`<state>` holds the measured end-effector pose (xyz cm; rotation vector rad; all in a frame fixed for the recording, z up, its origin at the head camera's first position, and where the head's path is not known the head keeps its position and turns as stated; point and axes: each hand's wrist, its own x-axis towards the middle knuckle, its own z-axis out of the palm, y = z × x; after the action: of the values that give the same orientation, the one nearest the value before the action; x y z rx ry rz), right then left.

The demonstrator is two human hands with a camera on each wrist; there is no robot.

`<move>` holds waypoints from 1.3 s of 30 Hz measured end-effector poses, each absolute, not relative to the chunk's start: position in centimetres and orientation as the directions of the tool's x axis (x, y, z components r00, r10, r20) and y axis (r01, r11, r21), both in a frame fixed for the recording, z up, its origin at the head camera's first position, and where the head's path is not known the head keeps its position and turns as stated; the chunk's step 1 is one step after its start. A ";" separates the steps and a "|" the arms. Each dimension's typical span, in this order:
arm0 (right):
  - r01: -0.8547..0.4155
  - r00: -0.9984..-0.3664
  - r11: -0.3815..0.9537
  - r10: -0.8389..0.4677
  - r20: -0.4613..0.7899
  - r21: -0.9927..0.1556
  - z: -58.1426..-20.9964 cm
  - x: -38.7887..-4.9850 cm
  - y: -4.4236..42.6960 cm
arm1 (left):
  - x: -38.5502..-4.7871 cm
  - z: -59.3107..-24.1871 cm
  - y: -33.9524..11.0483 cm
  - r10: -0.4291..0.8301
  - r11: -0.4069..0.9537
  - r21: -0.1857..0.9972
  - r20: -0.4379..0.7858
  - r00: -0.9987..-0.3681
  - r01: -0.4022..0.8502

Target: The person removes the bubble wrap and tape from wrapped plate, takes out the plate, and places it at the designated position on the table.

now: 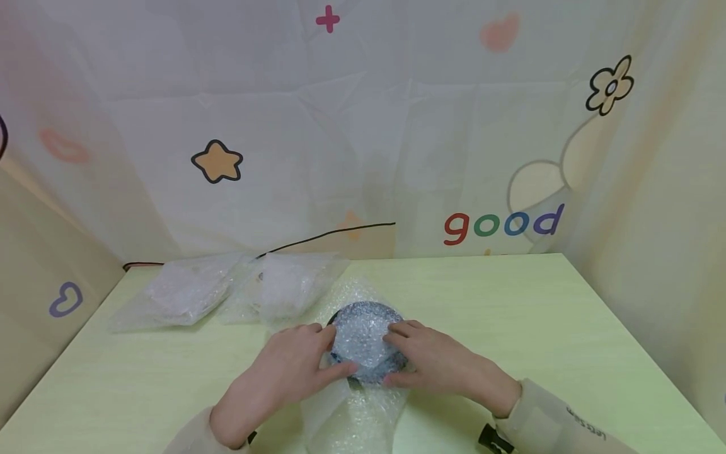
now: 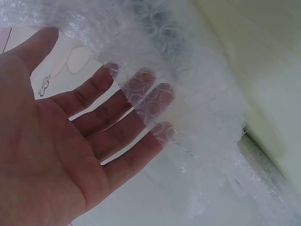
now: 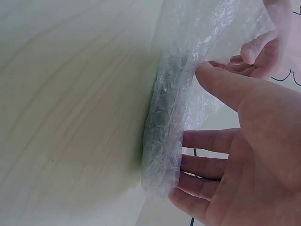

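Note:
A round dark-blue thing (image 1: pixel 365 331) lies on the table with bubble wrap (image 1: pixel 360 425) over and around it; its kind is hard to tell through the plastic. My left hand (image 1: pixel 295 362) is at its left side, thumb towards the front. In the left wrist view the straight fingers (image 2: pixel 99 115) have their tips behind a clear flap of wrap. On the opposite side, my right hand (image 1: pixel 437 359) touches the wrapped thing, fingertips over the rim and thumb near the front edge. The right wrist view shows nearly straight fingers (image 3: pixel 204 162) against the wrapped side.
Two bubble-wrapped packages, one at the left (image 1: pixel 190 290) and one beside it (image 1: pixel 289 284), lie at the back left of the pale green-yellow table (image 1: pixel 510 315). A printed cloth (image 1: pixel 368 139) hangs behind and along the sides.

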<state>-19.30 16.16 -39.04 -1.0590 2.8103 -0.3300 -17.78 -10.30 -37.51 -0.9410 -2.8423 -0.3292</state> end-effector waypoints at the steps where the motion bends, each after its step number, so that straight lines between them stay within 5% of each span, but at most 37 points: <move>1: -0.637 -0.747 0.731 -0.664 -0.036 -0.244 -39.0 -19.3 16.1 | -17.7 -37.5 -10.4 0.575 0.782 0.160 0.190 -0.796 0.603; 17: -0.641 -0.746 0.732 -0.665 -0.035 -0.229 -39.0 -19.2 16.0 | -17.6 -36.4 -11.7 0.515 0.840 0.234 -0.056 -0.855 0.490; 39: -0.635 -0.745 0.736 -0.664 -0.065 -0.234 -38.7 -19.1 16.1 | -17.8 -35.1 -13.4 0.501 0.854 0.308 -0.274 -0.821 0.419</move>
<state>-19.06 16.12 -38.75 -1.0507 2.7917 -0.2967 -17.78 -13.37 -35.05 -0.8612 -3.3593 -0.4173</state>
